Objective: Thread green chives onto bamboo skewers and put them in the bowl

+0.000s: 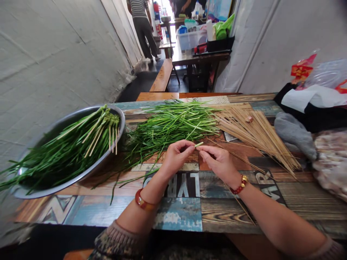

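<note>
My left hand (177, 155) is closed in a pinch on a garlic chive, whose pale stem end (199, 144) pokes out toward the right. Green leaves (138, 177) trail out on the left below that wrist. Fingertips of my right hand (218, 160) are pinched together right beside the stem end. A thin bamboo skewer (245, 210) runs out below the right palm toward the table's front edge, in line with the pinch; its upper part is hidden by the hand. Just beyond both hands lies a loose heap of garlic chives (179, 121).
On the left, a metal basin (101, 164) holds chives bunched on skewers (93, 141). Many bamboo skewers (260, 133) fan out at right, a small garlic clove-like piece (249, 119) on them. Plastic bags (294, 133) crowd the right edge. A person (142, 29) stands far back.
</note>
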Available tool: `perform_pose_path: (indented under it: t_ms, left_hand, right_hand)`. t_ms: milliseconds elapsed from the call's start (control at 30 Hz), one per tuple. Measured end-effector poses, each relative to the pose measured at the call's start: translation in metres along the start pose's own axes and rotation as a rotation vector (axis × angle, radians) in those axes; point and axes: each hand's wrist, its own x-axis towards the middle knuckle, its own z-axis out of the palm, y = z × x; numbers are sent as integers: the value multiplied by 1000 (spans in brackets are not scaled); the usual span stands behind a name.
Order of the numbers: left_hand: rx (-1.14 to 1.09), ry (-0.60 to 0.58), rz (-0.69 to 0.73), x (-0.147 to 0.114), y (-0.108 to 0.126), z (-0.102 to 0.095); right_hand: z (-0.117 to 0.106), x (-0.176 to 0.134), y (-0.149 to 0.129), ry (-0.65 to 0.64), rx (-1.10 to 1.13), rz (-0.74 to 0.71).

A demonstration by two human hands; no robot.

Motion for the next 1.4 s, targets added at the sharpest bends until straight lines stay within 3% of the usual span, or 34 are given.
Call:
perform_pose_path:
  t_ms: [367,600,800,1033,1400]
  left_hand:
    - [53,5,33,1,1,-1]
    - [230,9,219,1,-1,0]
    - [340,19,361,1,-1,1]
    - [374,47,402,0,-2,3]
    - [485,112,411,-1,-6,3]
  right_hand:
    - [-2,1,-3,6,-137,-178]
    - [-1,2,3,33,-139,-236]
    - [0,2,7,34,-140,-225]
    - [2,2,7,6,-118,-140]
    - [4,4,10,-66,108,-3]
